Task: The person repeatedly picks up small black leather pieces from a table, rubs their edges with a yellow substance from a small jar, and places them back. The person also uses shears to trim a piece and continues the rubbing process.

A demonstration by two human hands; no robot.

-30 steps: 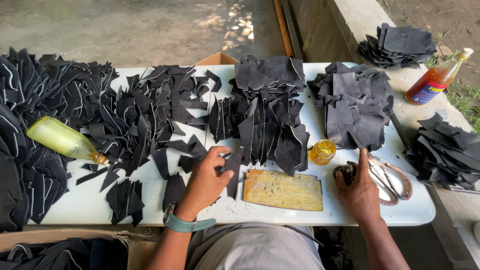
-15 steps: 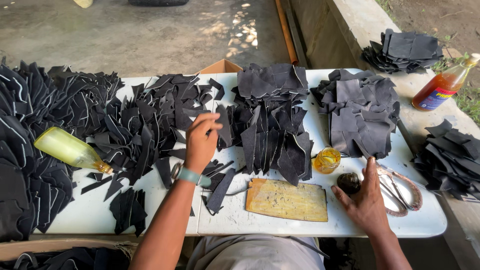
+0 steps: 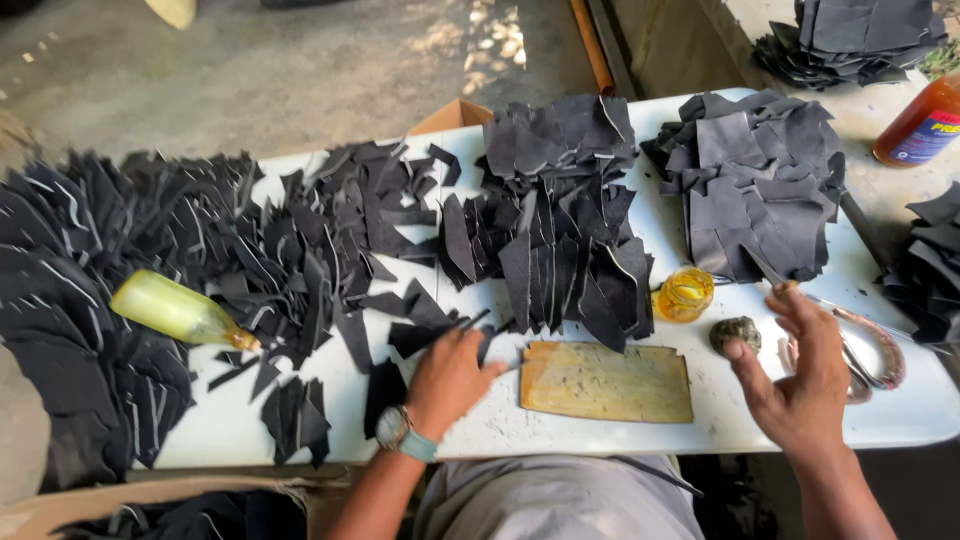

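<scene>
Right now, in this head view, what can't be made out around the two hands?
- Left hand: fingertips buried among the black cut pieces; grasp unclear.
- Right hand: thin tool at its fingertips is too small to identify.
- Dark lump: material unclear, blurred.
- Orange bottle: cut off by the right edge.
- Scissors: partly hidden behind the right hand.

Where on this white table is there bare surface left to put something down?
Bare strips on the white table: along the near edge below the wooden board, between the yellow bottle and the left hand, and between the small jar and the right hand. The back and left are crowded with black cut pieces.
</scene>
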